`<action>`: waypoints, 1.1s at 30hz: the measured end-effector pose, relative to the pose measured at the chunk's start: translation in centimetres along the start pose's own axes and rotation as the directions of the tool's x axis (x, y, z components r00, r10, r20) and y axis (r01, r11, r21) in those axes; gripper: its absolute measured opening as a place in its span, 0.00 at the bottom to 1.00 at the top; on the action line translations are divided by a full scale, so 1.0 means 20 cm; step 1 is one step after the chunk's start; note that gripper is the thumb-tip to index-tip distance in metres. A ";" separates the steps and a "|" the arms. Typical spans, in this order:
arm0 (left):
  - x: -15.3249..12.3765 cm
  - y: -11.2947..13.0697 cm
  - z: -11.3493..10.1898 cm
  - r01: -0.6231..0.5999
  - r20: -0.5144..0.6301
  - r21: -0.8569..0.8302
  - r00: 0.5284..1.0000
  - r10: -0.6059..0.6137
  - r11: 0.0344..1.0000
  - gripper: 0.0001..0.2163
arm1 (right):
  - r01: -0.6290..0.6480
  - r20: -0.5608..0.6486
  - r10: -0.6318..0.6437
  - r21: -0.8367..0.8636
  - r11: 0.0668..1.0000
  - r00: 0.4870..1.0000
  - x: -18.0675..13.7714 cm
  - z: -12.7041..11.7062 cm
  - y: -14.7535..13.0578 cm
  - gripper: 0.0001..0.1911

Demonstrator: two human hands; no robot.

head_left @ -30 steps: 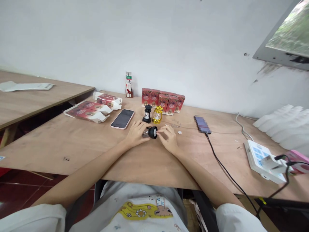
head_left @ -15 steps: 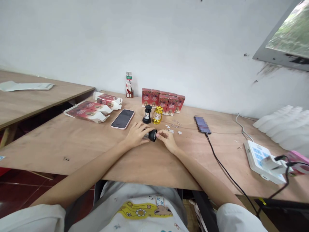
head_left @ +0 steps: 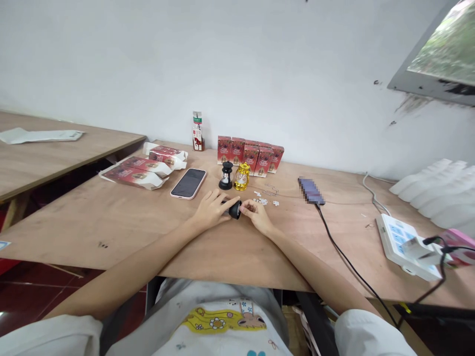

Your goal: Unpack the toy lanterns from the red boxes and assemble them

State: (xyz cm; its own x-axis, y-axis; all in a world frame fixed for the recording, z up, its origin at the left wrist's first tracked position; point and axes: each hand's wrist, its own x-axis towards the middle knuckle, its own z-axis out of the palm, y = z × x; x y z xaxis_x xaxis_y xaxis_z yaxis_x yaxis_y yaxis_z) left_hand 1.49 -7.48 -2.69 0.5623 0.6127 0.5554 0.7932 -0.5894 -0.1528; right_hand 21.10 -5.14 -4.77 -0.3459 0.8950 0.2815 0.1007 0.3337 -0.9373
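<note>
Left hand (head_left: 212,209) grips a sideways black lantern (head_left: 235,209); right hand (head_left: 258,217) curls at its base, grip unclear. Red boxes (head_left: 262,162) carry illegible print.

Soft, even daylight fills the scene, leaving the white wall (head_left: 185,64) pale grey and the tabletop (head_left: 222,252) moderately bright. The window (head_left: 441,54) at upper right is the brightest patch, its top washed out and the greenery beyond smeared. Shadows are faint on the tabletop but deep beneath it, where the red floor (head_left: 40,284) carries a small glare at the far left. The gold lantern (head_left: 241,178) shows sharp glints. Wide-angle stretching distorts the edges, notably the white stack (head_left: 441,195); fine detail between the hands is too small to read, and one phone's screen (head_left: 311,190) is pixelated.
</note>
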 end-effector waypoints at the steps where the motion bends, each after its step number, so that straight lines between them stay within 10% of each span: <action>1: 0.00 0.00 0.00 0.000 -0.003 0.002 1.000 0.000 1.000 0.23 | 0.016 0.003 -0.016 -0.016 1.000 1.000 0.00 0.00 0.00 0.19; 11: 0.03 -0.01 -0.02 0.084 0.008 0.005 0.996 -0.084 0.996 0.26 | 0.122 -0.065 -0.160 -0.395 0.911 0.985 0.04 -0.17 0.02 0.12; 20: 0.04 -0.03 -0.03 0.183 0.010 -0.106 0.983 -0.183 0.977 0.25 | 0.072 0.032 -0.158 -0.966 0.250 0.987 0.04 -0.52 -0.02 0.08; 33: 0.03 -0.03 -0.03 0.152 -0.016 -0.148 0.988 -0.156 0.977 0.25 | 0.127 0.097 -0.152 -0.971 0.204 0.984 0.05 -0.50 -0.02 0.14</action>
State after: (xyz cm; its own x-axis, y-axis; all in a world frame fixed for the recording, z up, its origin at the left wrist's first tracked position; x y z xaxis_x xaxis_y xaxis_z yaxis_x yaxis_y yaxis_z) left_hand 1.21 -7.03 -1.71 0.4277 0.6885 0.5857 0.8262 -0.5606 0.0557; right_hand 30.10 -1.47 -2.14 -0.4456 0.8013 0.3992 0.8823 0.4686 0.0444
